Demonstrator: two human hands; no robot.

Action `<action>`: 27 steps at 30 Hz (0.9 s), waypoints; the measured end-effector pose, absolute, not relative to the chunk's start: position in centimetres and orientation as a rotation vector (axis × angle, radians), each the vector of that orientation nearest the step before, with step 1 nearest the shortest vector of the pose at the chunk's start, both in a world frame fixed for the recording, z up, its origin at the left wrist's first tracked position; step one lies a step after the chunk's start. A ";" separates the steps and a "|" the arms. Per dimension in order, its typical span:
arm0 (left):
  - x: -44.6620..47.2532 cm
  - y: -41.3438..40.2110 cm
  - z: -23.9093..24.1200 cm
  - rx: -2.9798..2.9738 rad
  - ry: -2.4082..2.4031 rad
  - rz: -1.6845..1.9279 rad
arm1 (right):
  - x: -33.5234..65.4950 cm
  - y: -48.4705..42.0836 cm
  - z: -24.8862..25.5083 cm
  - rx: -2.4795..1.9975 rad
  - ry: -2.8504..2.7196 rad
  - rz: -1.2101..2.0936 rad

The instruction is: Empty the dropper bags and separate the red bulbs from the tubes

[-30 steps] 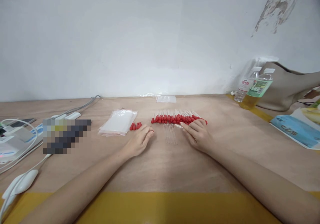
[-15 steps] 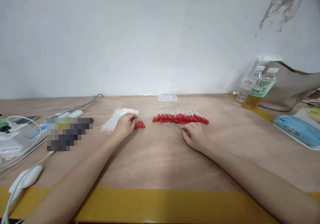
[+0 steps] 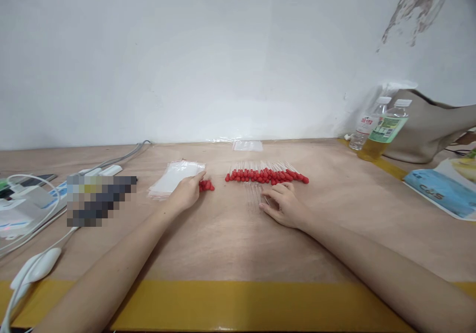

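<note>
Touching a small heap of loose red rubber bulbs, the left hand keeps its fingers together; whether they pinch one cannot be told. The right hand, fingers loosely apart, rests against a few bare clear glass tubes. Farther off, a long row of red-bulbed glass droppers looks finished, and few loose parts seem left.

Left hand rests between bag stack and loose red bulbs, fingertips touching bulbs. Right hand lies flat beside glass tubes, just short of dropper row, toward table's far edge.
</note>
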State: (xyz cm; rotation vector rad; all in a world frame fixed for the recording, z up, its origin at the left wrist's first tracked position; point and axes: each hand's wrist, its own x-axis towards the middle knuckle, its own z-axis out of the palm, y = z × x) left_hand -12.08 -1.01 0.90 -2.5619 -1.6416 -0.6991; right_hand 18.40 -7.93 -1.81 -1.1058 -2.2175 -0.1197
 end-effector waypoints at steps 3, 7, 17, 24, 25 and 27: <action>-12.1 -1.0 1.3 -2.437 -1.643 -0.728 | 18.4 -8.0 -1.8 -1.112 -2.240 -0.102; -11.1 -1.1 2.5 -2.405 -1.587 -0.849 | 18.4 -8.0 -1.8 -1.128 -2.253 -0.085; -5.0 1.0 2.6 -2.672 -1.340 -0.733 | 18.4 -8.0 -1.6 -1.090 -2.270 -0.032; -3.5 1.6 2.3 -2.709 -1.379 -0.779 | 19.7 -8.1 -1.0 -1.051 -2.370 0.108; -3.4 1.5 2.2 -2.694 -1.394 -0.826 | 19.8 -8.0 -1.0 -1.052 -2.368 0.111; -3.6 1.4 2.1 -2.657 -1.435 -0.939 | 19.7 -7.7 -1.2 -1.055 -2.361 0.099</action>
